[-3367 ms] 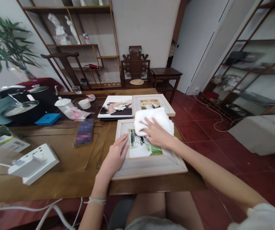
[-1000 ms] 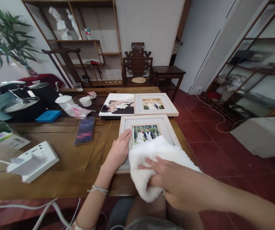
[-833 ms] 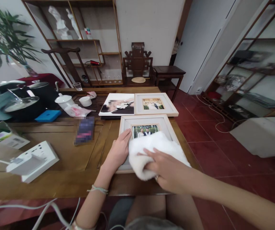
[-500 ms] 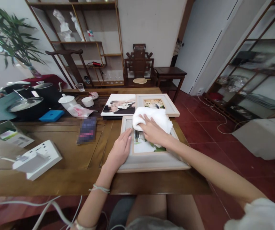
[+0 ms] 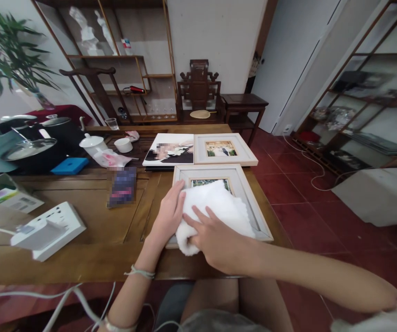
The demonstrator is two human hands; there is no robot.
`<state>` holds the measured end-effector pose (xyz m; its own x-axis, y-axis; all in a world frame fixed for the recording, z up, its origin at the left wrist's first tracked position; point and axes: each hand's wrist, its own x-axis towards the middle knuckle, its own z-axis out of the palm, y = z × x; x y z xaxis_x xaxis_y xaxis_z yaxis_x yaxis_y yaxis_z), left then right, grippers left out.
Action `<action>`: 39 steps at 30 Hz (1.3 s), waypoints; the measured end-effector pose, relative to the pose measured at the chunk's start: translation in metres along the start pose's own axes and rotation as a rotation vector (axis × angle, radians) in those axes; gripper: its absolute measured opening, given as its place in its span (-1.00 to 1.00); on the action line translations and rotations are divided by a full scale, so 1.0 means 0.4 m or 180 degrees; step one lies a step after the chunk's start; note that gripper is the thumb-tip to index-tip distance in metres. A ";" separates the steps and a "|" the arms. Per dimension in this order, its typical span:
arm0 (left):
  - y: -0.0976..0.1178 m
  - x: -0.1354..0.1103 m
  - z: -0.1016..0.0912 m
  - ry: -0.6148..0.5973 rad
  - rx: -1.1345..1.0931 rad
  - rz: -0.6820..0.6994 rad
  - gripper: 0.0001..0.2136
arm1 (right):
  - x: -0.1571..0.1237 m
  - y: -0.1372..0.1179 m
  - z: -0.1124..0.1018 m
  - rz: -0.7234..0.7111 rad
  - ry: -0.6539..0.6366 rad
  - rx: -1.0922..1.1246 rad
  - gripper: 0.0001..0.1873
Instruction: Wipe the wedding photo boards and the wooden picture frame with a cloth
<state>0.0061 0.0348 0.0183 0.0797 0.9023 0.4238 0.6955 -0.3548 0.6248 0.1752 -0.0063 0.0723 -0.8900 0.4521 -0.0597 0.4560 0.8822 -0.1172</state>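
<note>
A pale wooden picture frame point(image 5: 243, 185) with a photo lies flat at the near edge of the wooden table point(image 5: 91, 216). My left hand point(image 5: 168, 216) rests flat on the frame's left side, fingers together. My right hand point(image 5: 215, 240) presses a fluffy white cloth point(image 5: 215, 207) onto the frame's near half, fingers spread over the cloth. The cloth covers most of the photo; only its top strip shows.
Behind it lie a second framed photo point(image 5: 223, 150) and a photo album point(image 5: 169, 151). A white power strip point(image 5: 48, 229), a blurred card point(image 5: 121, 186), a teapot point(image 5: 92, 145), a cup point(image 5: 123, 145) and black pots point(image 5: 35, 145) stand to the left. Red tile floor lies to the right.
My right hand has pulled the cloth from the frame's far edge back toward me, over the photo. My left hand has stayed on the frame's left side.
</note>
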 end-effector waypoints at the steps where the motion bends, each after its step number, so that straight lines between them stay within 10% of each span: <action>1: -0.003 0.002 0.003 -0.0050 0.0067 0.0056 -0.58 | -0.009 0.000 -0.001 -0.0030 0.0034 0.0018 -0.69; 11: -0.019 0.002 0.012 -0.0482 0.0328 0.0252 -0.65 | -0.170 0.061 -0.016 0.0992 -0.0360 0.0397 -0.53; 24: -0.001 0.012 0.003 -0.0570 0.0044 0.0243 -0.65 | -0.242 0.141 -0.039 0.1452 0.0487 0.1005 -0.57; 31: -0.007 0.009 0.004 -0.0712 0.0241 0.0203 -0.63 | -0.115 0.249 -0.092 0.1747 0.2413 -0.0315 -0.64; 39: -0.006 0.012 0.003 -0.0691 0.0309 0.0297 -0.66 | 0.140 0.271 0.008 0.0356 0.0788 -0.0722 -0.54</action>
<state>0.0056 0.0405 0.0179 0.2909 0.9019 0.3193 0.7424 -0.4233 0.5192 0.1749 0.1141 0.0530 -0.8201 0.5414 0.1856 0.5640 0.8196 0.1012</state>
